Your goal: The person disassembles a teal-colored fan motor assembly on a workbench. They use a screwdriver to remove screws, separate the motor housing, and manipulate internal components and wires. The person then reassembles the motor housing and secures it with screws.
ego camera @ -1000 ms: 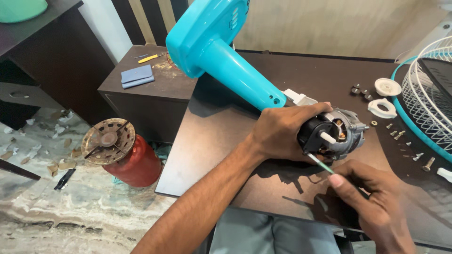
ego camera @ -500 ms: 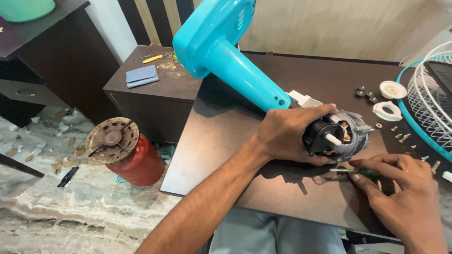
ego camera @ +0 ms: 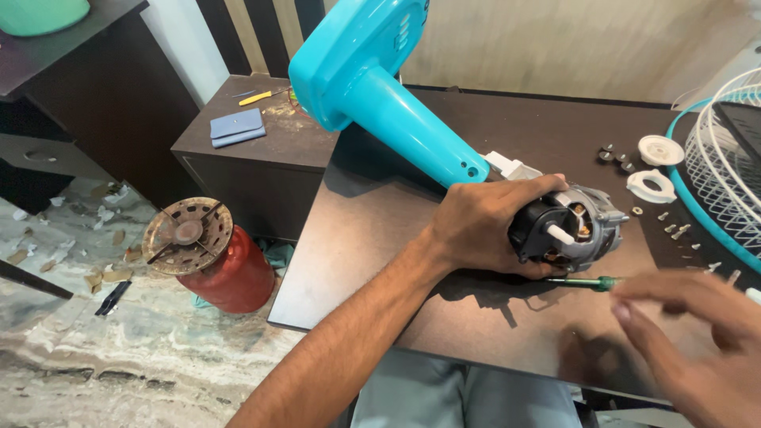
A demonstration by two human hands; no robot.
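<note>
A: Left hand (ego camera: 483,226) wraps the fan motor (ego camera: 567,230) lying at table (ego camera: 380,238) centre; right hand (ego camera: 697,333), blurred, loose-fingered, holds nothing, the green screwdriver (ego camera: 590,280) lying at its ten o'clock

B: Handling? I'd judge it dense, rigid metal; grip the ribbed casing, not the copper windings; the turquoise plastic stand (ego camera: 380,87) at eleven o'clock looks smooth, lighter
</note>
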